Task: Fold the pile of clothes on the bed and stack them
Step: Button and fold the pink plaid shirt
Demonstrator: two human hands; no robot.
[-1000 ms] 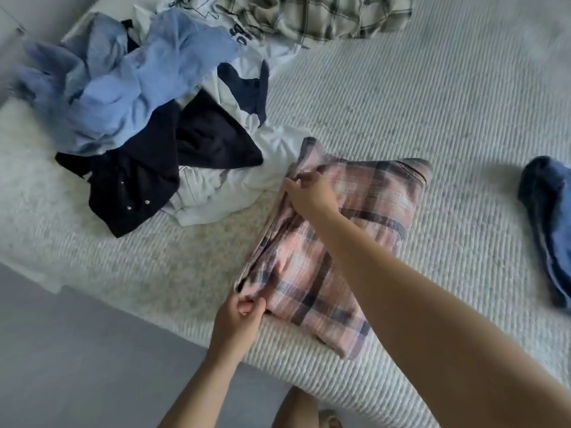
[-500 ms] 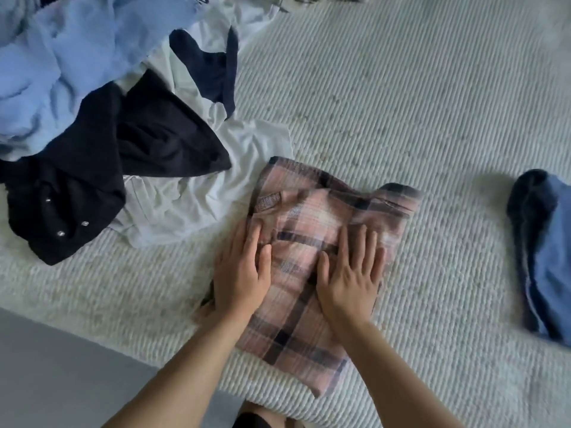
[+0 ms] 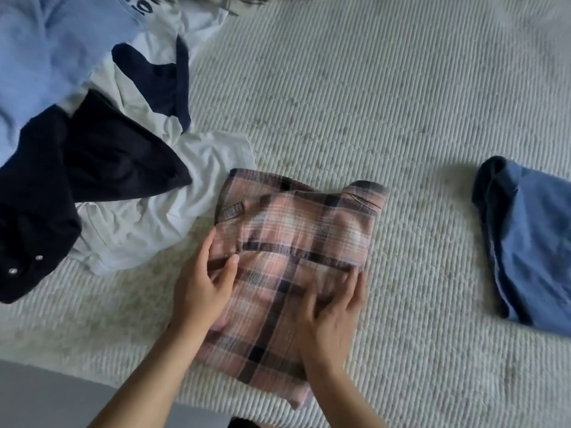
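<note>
A folded pink plaid shirt (image 3: 302,236) lies on the bed's white ribbed cover (image 3: 386,103), near the front edge. My left hand (image 3: 204,282) is at the shirt's left edge, thumb on top, and pinches a fold of the fabric. My right hand (image 3: 333,310) lies flat on the lower right part of the shirt, with its fingers spread toward the right edge. The unfolded pile sits at the left: a light blue garment (image 3: 46,57), a black garment (image 3: 61,180) and a white shirt (image 3: 173,217) that touches the plaid shirt's left side.
A folded blue garment (image 3: 531,242) lies at the right edge of the view, apart from the plaid shirt. A greenish plaid garment (image 3: 247,0) shows at the top. Grey floor (image 3: 46,396) is at the bottom left, below the bed's edge.
Both hands went from pinching the shirt's left edge to lying flat on it. Since then my left hand has shifted to the left edge and pinched it, and my right hand has slid right.
</note>
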